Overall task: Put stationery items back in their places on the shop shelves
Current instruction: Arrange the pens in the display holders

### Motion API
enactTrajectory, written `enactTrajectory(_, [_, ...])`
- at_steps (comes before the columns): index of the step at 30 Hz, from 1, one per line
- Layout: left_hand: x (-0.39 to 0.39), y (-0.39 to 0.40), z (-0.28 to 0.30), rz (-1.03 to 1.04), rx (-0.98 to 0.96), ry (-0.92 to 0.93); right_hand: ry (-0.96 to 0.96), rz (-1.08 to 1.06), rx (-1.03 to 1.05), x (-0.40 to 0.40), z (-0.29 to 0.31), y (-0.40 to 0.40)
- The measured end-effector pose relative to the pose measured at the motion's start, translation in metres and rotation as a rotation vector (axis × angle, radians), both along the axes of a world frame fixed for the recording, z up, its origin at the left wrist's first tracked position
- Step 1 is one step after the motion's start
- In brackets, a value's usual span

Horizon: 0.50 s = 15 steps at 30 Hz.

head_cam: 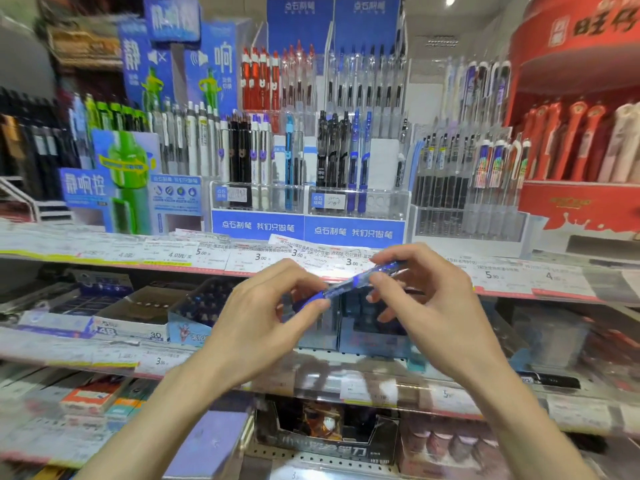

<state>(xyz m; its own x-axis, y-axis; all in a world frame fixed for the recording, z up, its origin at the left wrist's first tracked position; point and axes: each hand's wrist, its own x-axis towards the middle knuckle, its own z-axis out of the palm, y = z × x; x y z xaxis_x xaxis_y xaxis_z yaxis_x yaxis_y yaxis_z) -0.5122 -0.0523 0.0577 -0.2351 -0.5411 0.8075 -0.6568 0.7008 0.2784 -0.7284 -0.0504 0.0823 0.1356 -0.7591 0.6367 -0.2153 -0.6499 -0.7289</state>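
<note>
A blue pen (349, 282) with a clear barrel lies slanted between both hands in front of the shelf edge. My left hand (266, 317) pinches its lower blue grip end with thumb and forefinger. My right hand (426, 299) holds the upper part near the clip. Above, a clear display stand (356, 202) with a blue front label holds matching blue pens (358, 168) beside black ones (330, 150).
Rows of pens fill clear racks across the top shelf, with a red display (581, 140) at right and blue-green boxes (131, 181) at left. Price tags (263, 258) line the shelf edge. Lower shelves hold boxes of stationery (138, 317) and notebooks (207, 441).
</note>
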Motion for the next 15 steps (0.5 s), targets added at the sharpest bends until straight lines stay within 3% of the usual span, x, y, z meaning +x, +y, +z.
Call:
enactTrajectory(9, [-0.032, -0.039, 0.051, 0.043, -0.02, 0.249, -0.302, 0.05, 0.004, 0.016, 0.072, -0.044])
enactTrajectory(15, [-0.043, -0.065, 0.071, 0.083, -0.148, 0.13, -0.265, -0.059, -0.1, 0.012, 0.109, -0.064])
